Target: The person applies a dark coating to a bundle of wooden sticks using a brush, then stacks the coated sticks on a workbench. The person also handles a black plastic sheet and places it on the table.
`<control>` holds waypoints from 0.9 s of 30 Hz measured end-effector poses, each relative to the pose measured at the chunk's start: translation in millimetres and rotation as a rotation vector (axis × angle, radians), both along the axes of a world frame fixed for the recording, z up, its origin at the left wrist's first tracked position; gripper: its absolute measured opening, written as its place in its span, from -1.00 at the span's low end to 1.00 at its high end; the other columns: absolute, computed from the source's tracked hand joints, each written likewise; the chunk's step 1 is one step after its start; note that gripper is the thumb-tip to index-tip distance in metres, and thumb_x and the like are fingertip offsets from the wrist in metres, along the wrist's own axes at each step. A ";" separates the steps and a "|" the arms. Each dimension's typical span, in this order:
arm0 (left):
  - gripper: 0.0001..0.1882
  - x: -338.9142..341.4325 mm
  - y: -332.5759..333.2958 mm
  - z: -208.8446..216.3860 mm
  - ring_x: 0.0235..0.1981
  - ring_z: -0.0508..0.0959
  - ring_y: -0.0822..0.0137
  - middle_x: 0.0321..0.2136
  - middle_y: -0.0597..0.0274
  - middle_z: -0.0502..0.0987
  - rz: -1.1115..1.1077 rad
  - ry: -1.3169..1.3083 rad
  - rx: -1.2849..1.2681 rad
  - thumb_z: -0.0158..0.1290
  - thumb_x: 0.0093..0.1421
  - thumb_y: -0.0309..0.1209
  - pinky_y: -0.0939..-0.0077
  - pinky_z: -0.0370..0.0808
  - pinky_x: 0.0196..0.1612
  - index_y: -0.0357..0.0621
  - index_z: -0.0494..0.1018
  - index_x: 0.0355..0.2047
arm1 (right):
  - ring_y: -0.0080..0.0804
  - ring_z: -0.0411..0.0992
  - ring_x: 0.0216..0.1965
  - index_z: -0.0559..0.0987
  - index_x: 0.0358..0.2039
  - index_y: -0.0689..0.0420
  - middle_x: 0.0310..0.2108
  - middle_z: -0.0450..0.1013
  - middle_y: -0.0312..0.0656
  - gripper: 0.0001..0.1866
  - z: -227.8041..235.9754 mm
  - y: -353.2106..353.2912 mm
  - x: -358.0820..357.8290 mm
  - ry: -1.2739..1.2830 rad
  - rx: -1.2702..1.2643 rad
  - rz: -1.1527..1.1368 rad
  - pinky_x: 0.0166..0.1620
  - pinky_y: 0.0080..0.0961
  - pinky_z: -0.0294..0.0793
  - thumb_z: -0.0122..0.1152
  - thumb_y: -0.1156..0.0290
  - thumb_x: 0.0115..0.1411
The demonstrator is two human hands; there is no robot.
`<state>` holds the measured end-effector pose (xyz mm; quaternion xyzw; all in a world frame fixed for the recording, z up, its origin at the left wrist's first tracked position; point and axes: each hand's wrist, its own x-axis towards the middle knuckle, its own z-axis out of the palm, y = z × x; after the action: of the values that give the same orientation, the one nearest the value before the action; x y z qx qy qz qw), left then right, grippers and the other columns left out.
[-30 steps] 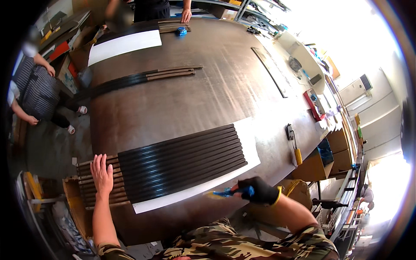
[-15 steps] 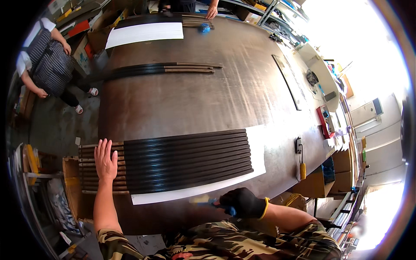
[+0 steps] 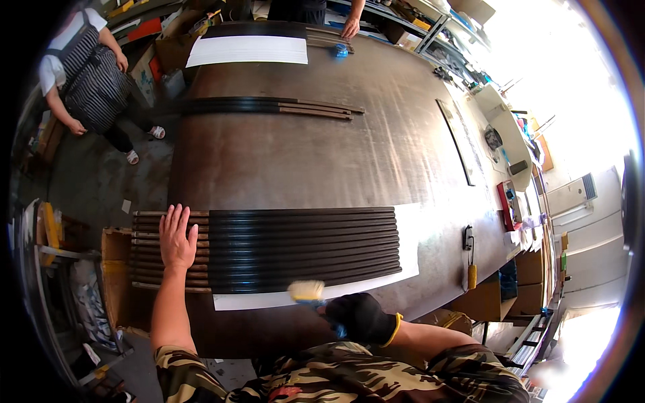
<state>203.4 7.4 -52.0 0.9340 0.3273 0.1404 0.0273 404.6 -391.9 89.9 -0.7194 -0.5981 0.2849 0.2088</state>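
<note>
Rods (image 3: 302, 245) lie side by side on a white sheet (image 3: 248, 301) along the near side of the counter (image 3: 302, 168), their black lengths to the right and brown ends to the left. I record the left hand (image 3: 177, 248) bare, laid palm down across those brown ends, thumb clear of the fingers, nothing gripped. The gloved right hand (image 3: 363, 319) is closed round a brush (image 3: 307, 290), whose pale bristles show at the sheet's near edge. In my judgement a light, flat palm spread over several rods would best stop them rolling, since hard pressure could tip the ends that appear to project past the counter. I would want the brush gripped firmly near its head, and any stroke run level along the rods so that none is pushed out of line. Limits of view: I cannot confirm whether the bristles touch the sheet; the brush is slightly blurred, and the glove hides most of its handle. The rods' undersides are out of sight. Glare makes the sheet's upper right corner hard to trace. Across the counter, a co-worker's hand (image 3: 351, 27) shows, but that person's upper body is cut off.
</note>
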 end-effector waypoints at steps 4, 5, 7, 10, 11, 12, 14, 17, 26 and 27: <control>-0.47 1.8 0.2 -1.1 0.37 0.18 0.08 0.30 0.10 0.29 -0.012 -0.022 -0.005 -0.02 0.33 -0.19 0.07 0.04 0.42 -0.07 0.32 0.26 | -0.22 0.59 -0.37 0.60 -0.31 0.14 -0.40 0.59 -0.07 -0.82 -48.5 -1.0 111.2 0.689 0.148 -0.661 -0.29 -0.30 0.55 0.21 0.29 0.25; -0.47 2.0 1.0 -1.8 0.37 0.18 0.08 0.30 0.10 0.29 -0.022 -0.032 -0.004 -0.02 0.33 -0.19 0.07 0.04 0.42 -0.07 0.32 0.26 | -0.22 0.59 -0.36 0.59 -0.30 0.16 -0.39 0.59 -0.07 -0.81 -47.9 -4.2 151.5 0.330 0.194 -0.722 -0.28 -0.30 0.55 0.21 0.28 0.24; -0.48 5.8 -1.7 3.3 0.35 0.20 0.07 0.29 0.09 0.31 -0.021 -0.037 -0.002 0.00 0.32 -0.19 0.07 0.06 0.40 -0.08 0.34 0.24 | -0.15 0.60 -0.40 0.61 -0.29 0.12 -0.40 0.60 -0.03 -0.81 -35.9 -9.5 193.8 -0.320 0.085 -0.965 -0.35 -0.26 0.54 0.24 0.27 0.23; -0.48 2.9 -0.8 5.8 0.35 0.20 0.06 0.28 0.08 0.31 -0.011 -0.046 -0.008 0.00 0.32 -0.19 0.06 0.07 0.40 -0.09 0.34 0.24 | -0.12 0.55 -0.49 0.60 -0.32 0.06 -0.48 0.55 -0.05 -0.87 -29.1 11.9 147.4 -0.556 0.217 -0.605 -0.41 -0.24 0.52 0.25 0.30 0.23; -0.48 4.9 -0.3 4.3 0.35 0.20 0.06 0.28 0.08 0.31 -0.014 -0.047 -0.006 0.00 0.32 -0.19 0.06 0.07 0.40 -0.09 0.34 0.24 | -0.14 0.54 -0.51 0.60 -0.34 0.05 -0.51 0.53 -0.08 -0.90 -46.8 11.7 110.5 -0.359 0.247 -0.528 -0.42 -0.23 0.51 0.25 0.32 0.22; -0.48 2.5 -0.1 3.2 0.35 0.20 0.06 0.28 0.08 0.31 -0.012 -0.039 -0.008 -0.01 0.32 -0.18 0.06 0.07 0.40 -0.09 0.34 0.24 | -0.16 0.52 -0.53 0.60 -0.36 0.03 -0.54 0.50 -0.14 -0.94 -51.1 21.7 63.6 -0.420 0.312 -0.222 -0.44 -0.24 0.51 0.23 0.36 0.21; -0.48 -1.0 1.4 1.4 0.36 0.20 0.07 0.29 0.09 0.31 -0.001 -0.044 -0.011 -0.01 0.32 -0.17 0.07 0.06 0.40 -0.08 0.34 0.24 | -0.15 0.51 -0.49 0.58 -0.31 0.09 -0.50 0.50 -0.14 -0.88 -26.5 31.4 -20.4 -0.396 0.162 0.088 -0.43 -0.28 0.54 0.21 0.34 0.22; -0.48 -2.1 -0.1 4.0 0.37 0.17 0.09 0.31 0.11 0.28 0.009 -0.010 -0.031 -0.05 0.35 -0.16 0.09 0.04 0.42 -0.07 0.32 0.26 | -0.33 0.53 -0.34 0.57 -0.21 0.13 -0.35 0.54 -0.18 -0.88 -40.3 38.3 -30.5 0.472 0.213 -0.230 -0.31 -0.40 0.54 0.16 0.40 0.28; -0.47 -0.9 2.0 3.4 0.35 0.21 0.07 0.27 0.08 0.33 -0.004 -0.060 -0.018 0.00 0.30 -0.15 0.06 0.06 0.40 -0.09 0.35 0.23 | -0.14 0.48 -0.58 0.59 -0.37 0.08 -0.58 0.47 -0.12 -0.92 -29.1 83.6 65.3 -0.254 0.355 -0.430 -0.44 -0.29 0.49 0.20 0.40 0.25; -0.47 0.2 1.8 3.3 0.35 0.21 0.07 0.27 0.08 0.33 -0.003 -0.060 -0.015 0.00 0.30 -0.15 0.06 0.06 0.40 -0.09 0.35 0.23 | -0.12 0.51 -0.52 0.61 -0.37 0.06 -0.52 0.52 -0.10 -0.93 -45.7 80.4 31.9 -0.556 0.350 -0.182 -0.45 -0.21 0.50 0.21 0.39 0.24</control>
<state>203.6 9.2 -48.7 0.9296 0.3262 0.1658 0.0446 436.5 -311.5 44.2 -0.7732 -0.6054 -0.0489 0.1827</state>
